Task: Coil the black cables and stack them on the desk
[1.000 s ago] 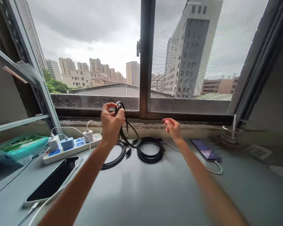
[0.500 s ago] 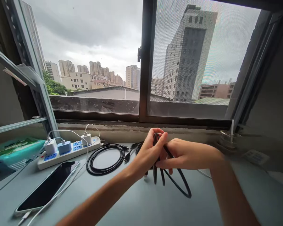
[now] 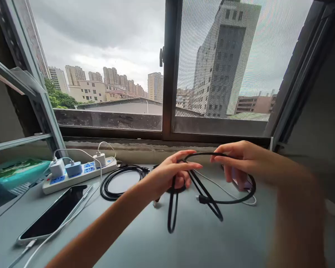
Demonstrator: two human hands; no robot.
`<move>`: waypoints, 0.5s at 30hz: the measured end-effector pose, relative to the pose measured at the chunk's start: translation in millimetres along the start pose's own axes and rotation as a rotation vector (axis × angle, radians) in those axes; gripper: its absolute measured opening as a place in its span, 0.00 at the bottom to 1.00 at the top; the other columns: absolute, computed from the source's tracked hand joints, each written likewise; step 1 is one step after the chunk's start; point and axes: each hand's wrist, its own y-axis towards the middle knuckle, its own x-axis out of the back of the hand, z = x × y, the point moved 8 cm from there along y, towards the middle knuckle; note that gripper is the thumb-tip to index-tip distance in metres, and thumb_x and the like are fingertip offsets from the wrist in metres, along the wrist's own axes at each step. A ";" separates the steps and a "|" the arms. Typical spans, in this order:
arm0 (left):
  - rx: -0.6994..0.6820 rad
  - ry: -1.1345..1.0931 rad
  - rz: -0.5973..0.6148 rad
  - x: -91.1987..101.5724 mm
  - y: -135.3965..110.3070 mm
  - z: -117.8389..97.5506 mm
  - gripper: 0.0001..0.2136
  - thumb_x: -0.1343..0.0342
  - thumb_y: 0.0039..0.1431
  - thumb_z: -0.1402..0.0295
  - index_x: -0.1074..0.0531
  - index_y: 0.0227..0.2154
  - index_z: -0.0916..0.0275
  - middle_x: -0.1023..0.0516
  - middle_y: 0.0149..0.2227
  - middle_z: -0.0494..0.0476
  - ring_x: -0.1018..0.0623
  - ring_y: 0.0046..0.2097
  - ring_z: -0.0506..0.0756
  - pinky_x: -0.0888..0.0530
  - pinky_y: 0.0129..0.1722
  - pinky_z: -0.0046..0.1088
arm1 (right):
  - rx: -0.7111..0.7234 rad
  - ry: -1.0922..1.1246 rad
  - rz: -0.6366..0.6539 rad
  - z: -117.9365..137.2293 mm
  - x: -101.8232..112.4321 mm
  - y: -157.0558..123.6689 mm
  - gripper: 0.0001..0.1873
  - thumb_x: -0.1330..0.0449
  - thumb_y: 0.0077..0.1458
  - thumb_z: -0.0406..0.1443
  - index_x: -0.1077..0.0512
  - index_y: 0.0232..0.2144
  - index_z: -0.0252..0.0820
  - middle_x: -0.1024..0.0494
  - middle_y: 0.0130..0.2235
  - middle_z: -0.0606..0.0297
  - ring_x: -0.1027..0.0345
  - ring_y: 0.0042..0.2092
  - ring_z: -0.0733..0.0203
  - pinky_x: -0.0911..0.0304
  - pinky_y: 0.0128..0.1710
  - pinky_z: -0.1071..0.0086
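A black cable (image 3: 203, 186) hangs in loose loops between my two hands, above the desk. My left hand (image 3: 174, 171) is closed on the gathered loops, its fingertips over the crossing strands. To the right, my right hand (image 3: 237, 160) pinches one strand between thumb and fingers, pulled out sideways from the bundle. One end of the cable, with a plug (image 3: 203, 199), dangles below and between the hands. On the desk left of my left hand lies another black cable (image 3: 108, 195) wound in a flat coil, partly behind my forearm.
A phone (image 3: 56, 212) with a white cable plugged in lies at the left of the grey desk (image 3: 206, 245). Behind it stands a white power strip (image 3: 80, 173) with several chargers. A teal packet (image 3: 22, 173) sits far left. A window (image 3: 167, 74) rises behind.
My right hand has moved right and up, away from my left hand, drawing a strand out. The loops have spread, and a plug end now shows. The view has shifted slightly.
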 end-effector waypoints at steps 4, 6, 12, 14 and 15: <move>-0.178 -0.144 -0.321 32.7 -14.6 -37.9 0.17 0.45 0.47 0.76 0.31 0.43 0.61 0.24 0.29 0.50 0.43 0.13 0.40 0.50 0.10 0.17 | 0.048 0.114 -0.541 1.5 50.6 -17.3 0.17 0.43 0.55 0.49 0.28 0.35 0.42 0.23 0.24 0.63 0.37 0.13 0.67 0.49 0.09 0.76; -0.350 -0.259 -0.528 52.8 -25.9 -53.7 0.14 0.48 0.47 0.78 0.32 0.38 0.61 0.28 0.25 0.47 0.41 0.14 0.41 0.48 0.10 0.17 | 0.088 0.281 -0.826 0.1 73.6 -31.0 0.14 0.44 0.57 0.46 0.27 0.35 0.42 0.24 0.25 0.63 0.39 0.13 0.69 0.54 0.09 0.76; -0.861 -0.243 -0.825 83.6 -54.1 -81.2 0.07 0.47 0.53 0.76 0.36 0.33 0.57 0.27 0.29 0.47 0.33 0.20 0.43 0.37 0.17 0.20 | 0.158 0.876 -1.053 -12.9 98.2 -45.9 0.13 0.49 0.63 0.39 0.25 0.33 0.43 0.43 0.20 0.74 0.57 0.13 0.79 0.69 0.12 0.74; -0.925 -0.102 -0.813 83.7 -55.4 -87.4 0.04 0.46 0.57 0.68 0.36 0.34 0.54 0.26 0.32 0.46 0.33 0.20 0.43 0.39 0.17 0.22 | 0.204 0.923 -1.008 -8.6 98.1 -45.9 0.18 0.54 0.65 0.38 0.25 0.35 0.44 0.47 0.22 0.74 0.65 0.14 0.79 0.71 0.13 0.73; -0.936 -0.026 -0.797 82.7 -55.0 -90.3 0.04 0.46 0.58 0.63 0.35 0.34 0.54 0.26 0.33 0.46 0.32 0.19 0.43 0.41 0.16 0.23 | 0.245 0.910 -1.008 -5.2 97.8 -47.0 0.19 0.56 0.66 0.38 0.25 0.37 0.45 0.46 0.22 0.74 0.67 0.14 0.78 0.71 0.13 0.72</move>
